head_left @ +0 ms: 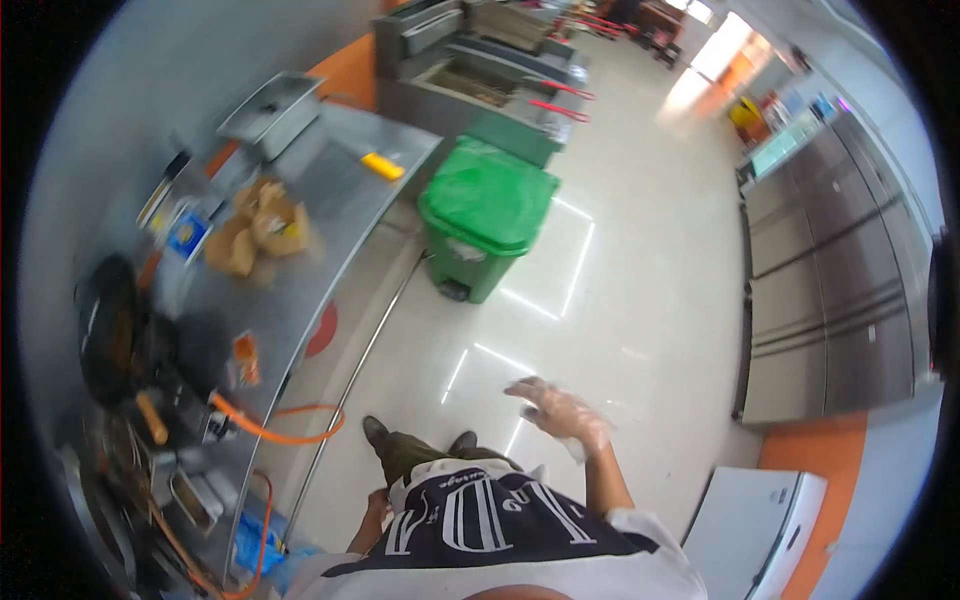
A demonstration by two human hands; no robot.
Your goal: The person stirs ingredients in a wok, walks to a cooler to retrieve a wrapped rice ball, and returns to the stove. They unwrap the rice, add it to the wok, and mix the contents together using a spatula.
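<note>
My right hand (562, 412), in a thin clear plastic glove, is held out in front of my body over the tiled floor. Its fingers stretch to the left, somewhat apart, and nothing shows in them. Low beside my trousers hangs my left hand (378, 503), partly hidden by my shirt, so its fingers cannot be made out. The steel worktable (330, 170) is to the left of both hands. On it lie crumpled brown paper bags (262, 228), a small orange packet (245, 358) and a yellow-handled tool (382, 166).
A green pedal bin (488, 200) stands by the table's far end. Beyond it are fryers (470, 82) with red-handled baskets. An orange hose (300, 437) loops off the table edge near a black wok (108, 330). Steel refrigerators (830, 260) and a white chest freezer (745, 520) line the right.
</note>
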